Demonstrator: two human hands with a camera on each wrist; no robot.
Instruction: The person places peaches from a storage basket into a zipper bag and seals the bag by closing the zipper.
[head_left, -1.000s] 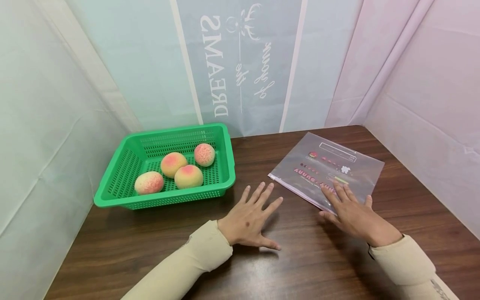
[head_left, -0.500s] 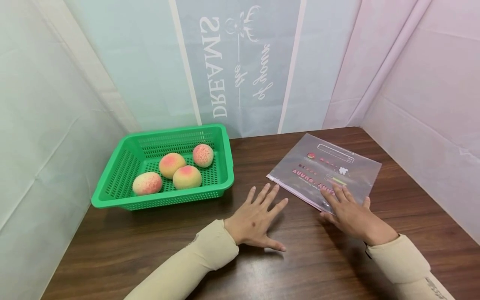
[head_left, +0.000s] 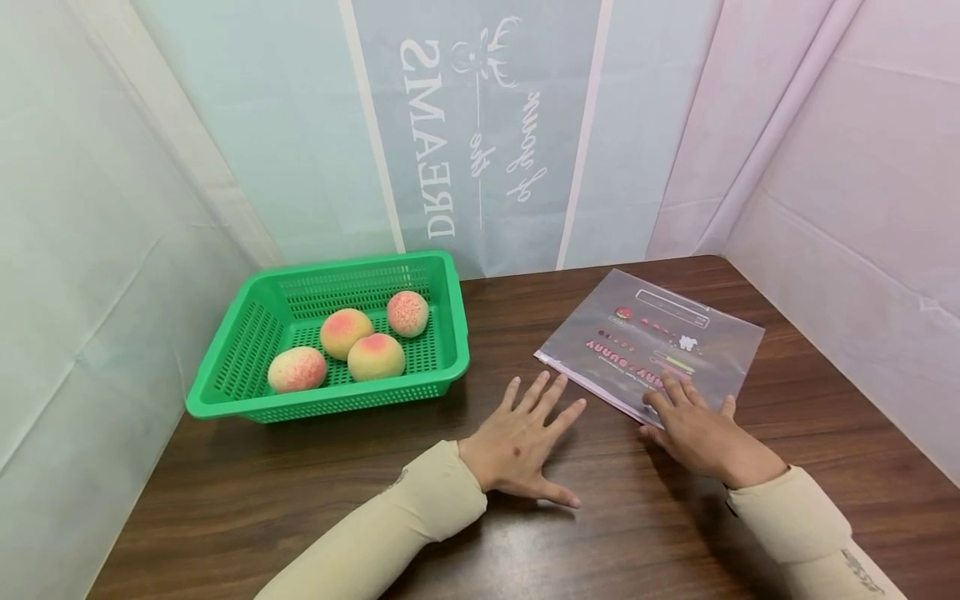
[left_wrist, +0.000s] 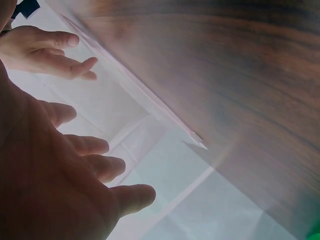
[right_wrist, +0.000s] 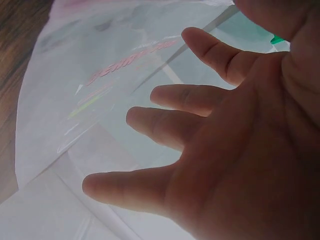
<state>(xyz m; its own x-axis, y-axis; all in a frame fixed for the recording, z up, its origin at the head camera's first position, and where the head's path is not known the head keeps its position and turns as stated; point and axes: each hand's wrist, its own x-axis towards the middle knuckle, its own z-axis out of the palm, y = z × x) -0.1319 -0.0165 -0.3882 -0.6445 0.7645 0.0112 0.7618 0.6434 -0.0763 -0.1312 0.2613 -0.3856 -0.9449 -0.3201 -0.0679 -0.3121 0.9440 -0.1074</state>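
Observation:
A clear zip bag (head_left: 600, 312) with printed lettering lies flat on the right of the table, its pink zip edge facing me. My right hand (head_left: 705, 433) is over the near corner of that bag, fingers spread; whether it touches the plastic I cannot tell. Left of the bag, my left hand (head_left: 517, 442) is above the bare wood with fingers spread, holding nothing. The left wrist view shows the left palm (left_wrist: 50, 170) near the zip edge (left_wrist: 150, 95). In the right wrist view, the right palm (right_wrist: 235, 145) faces the bag (right_wrist: 60, 65).
A green plastic basket (head_left: 457, 333) stands at the back left of the brown table (head_left: 495, 542). Several peaches, one a pale speckled peach (head_left: 297, 370), lie in it. Pale cloth walls (head_left: 300, 125) enclose the table at the back and both sides.
My left hand has shifted slightly to the right, toward the bag. The right hand has moved only a little, its fingers slightly more bent. The bag and basket have stayed put.

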